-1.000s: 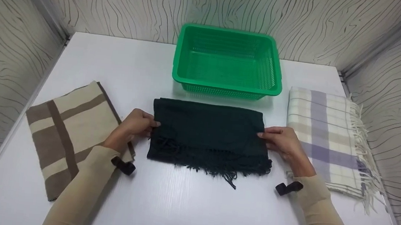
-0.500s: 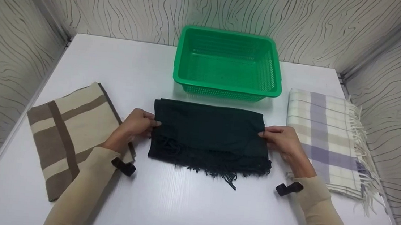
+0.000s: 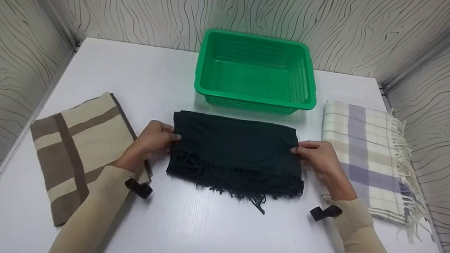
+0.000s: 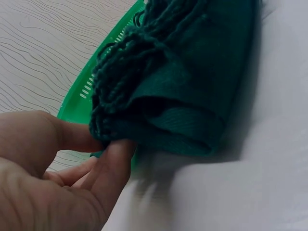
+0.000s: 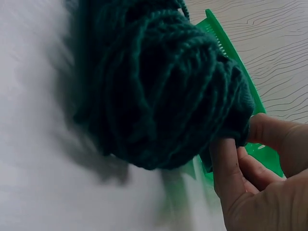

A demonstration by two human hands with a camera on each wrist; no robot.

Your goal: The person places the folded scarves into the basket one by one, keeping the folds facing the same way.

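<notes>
Three folded scarves [image 3: 235, 152], one green basket [image 3: 256, 70], two hands [image 3: 151, 139].

Both hands [image 3: 152, 138] [image 3: 318, 157] pinching, arms apart

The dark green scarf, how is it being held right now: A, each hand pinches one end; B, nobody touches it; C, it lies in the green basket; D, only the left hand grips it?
A: the left hand pinches one end of the dark green scarf and the right hand pinches the other, in front of the green basket.
</notes>
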